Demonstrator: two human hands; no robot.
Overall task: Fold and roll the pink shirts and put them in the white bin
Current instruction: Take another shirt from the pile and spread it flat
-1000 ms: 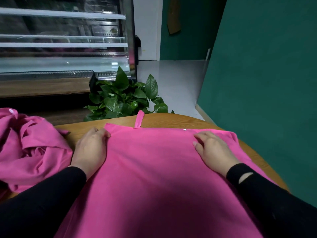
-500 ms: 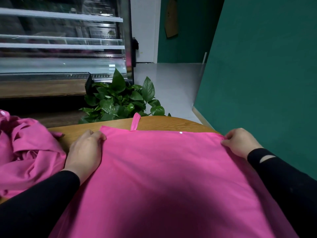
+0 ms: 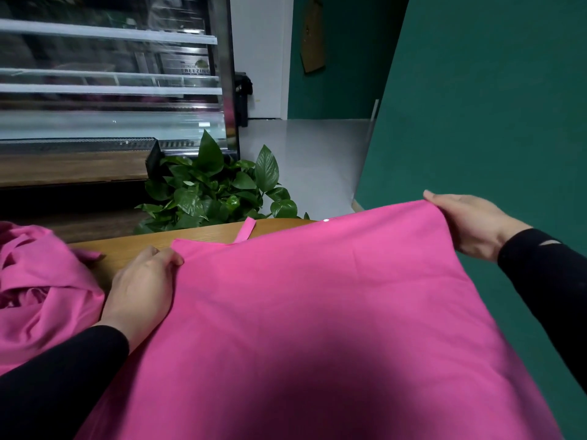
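Pink shirt (image 3: 317, 312), fridge label (image 3: 195, 68) – "FREEZING", perhaps

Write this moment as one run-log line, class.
left hand: pressing shirt corner on table | right hand: gripping, lifting far corner | white bin: unseen

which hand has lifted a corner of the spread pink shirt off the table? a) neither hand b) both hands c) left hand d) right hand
d: the right hand grips the far right corner of the pink shirt and holds it raised above the table, while the left hand rests low at the shirt's left edge on the tabletop.
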